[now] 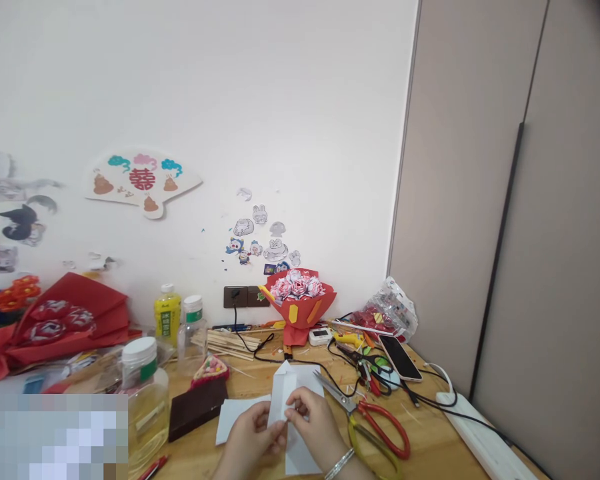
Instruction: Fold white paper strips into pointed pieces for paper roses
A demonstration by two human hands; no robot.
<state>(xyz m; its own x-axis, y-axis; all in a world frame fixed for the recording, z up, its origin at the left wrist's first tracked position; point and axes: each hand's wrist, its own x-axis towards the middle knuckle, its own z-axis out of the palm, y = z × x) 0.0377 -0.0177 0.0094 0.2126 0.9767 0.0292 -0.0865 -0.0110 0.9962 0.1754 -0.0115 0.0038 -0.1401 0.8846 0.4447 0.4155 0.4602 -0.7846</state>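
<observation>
Between my two hands is a narrow folded strip of white paper (283, 393), raised a little above the table, with a creased corner at its top. My left hand (256, 427) pinches its lower left edge. The fingers of my right hand (304, 412) close on its lower right side, near the left fingertips. Under and behind my hands lies a white paper sheet (303, 457). Another stack of white paper (230, 415) rests to the left, partly covered by my left hand. Scissors (353, 408) with red and yellow handles lie apart, just right of my right hand.
Left stand a jar of yellowish liquid (150, 427), a white-lidded jar (140, 360) and a dark brown box (199, 408). A red paper bouquet (300, 307) stands at the wall. Right are a phone (400, 357), black cables and a power strip (483, 433). A pen (153, 468) lies in front.
</observation>
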